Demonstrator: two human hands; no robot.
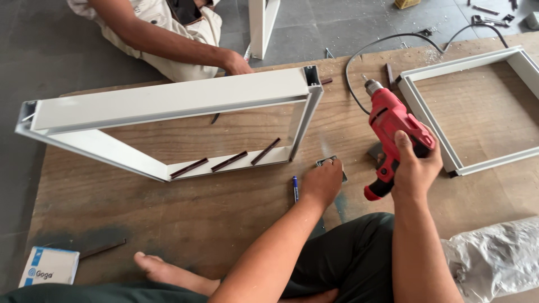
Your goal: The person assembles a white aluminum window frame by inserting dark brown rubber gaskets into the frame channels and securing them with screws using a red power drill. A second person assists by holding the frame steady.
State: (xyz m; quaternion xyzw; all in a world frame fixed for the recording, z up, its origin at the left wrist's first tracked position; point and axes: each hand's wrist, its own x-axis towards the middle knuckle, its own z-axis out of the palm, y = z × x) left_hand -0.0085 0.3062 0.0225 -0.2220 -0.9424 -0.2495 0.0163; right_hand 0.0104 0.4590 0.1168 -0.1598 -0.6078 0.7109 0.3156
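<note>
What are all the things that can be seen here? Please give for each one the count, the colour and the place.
wooden board: one, brown, on the grey floor, bears the work
upright frame: one, white, standing on the board at left
dark strips: three, brown, lying on the upright frame's lower bar
flat frame: one, white, lying on the board at right
drill: one, red, bit pointing away, black cord behind
metal plate: one, grey, small, under the left fingers
pen: one, blue, beside the left hand
box: one, white and blue, lower left
plastic bag: one, clear, lower right
other person's hand: one, resting behind the upright frame
left hand: on the plate
right hand: grips the drill
</note>
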